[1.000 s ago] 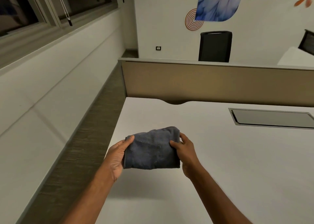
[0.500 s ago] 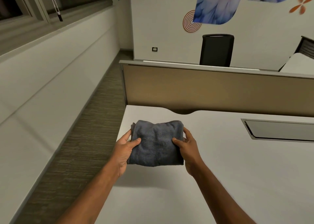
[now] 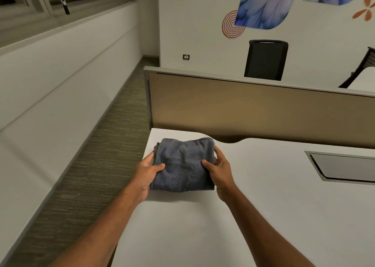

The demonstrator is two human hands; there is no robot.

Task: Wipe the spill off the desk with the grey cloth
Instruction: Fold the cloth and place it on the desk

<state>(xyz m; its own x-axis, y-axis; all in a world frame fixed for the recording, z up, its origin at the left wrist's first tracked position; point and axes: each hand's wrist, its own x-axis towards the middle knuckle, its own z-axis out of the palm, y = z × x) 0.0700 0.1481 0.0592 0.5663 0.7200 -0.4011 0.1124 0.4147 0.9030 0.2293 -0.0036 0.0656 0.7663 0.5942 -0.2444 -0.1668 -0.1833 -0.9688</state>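
White desk [image 3: 263,216], bare and smooth, near its far left corner. Folded grey cloth [image 3: 182,163] there, clasped at its sides by left hand [image 3: 147,175] and right hand [image 3: 220,175] (thumbs on top). Tan partition [image 3: 253,108] behind; grey hatch [image 3: 345,167] at right; carpeted aisle [image 3: 91,175] at left.

Both my forearms reach forward from the bottom of the view, bare, converging a little toward the middle. My left hand [image 3: 146,172] grips the left edge of the grey cloth [image 3: 183,164], thumb laid on top and fingers curled underneath. My right hand [image 3: 221,172] clasps the right edge the same way, thumb on top, fingers wrapped around the side. Wrists are fairly straight, palms facing each other.
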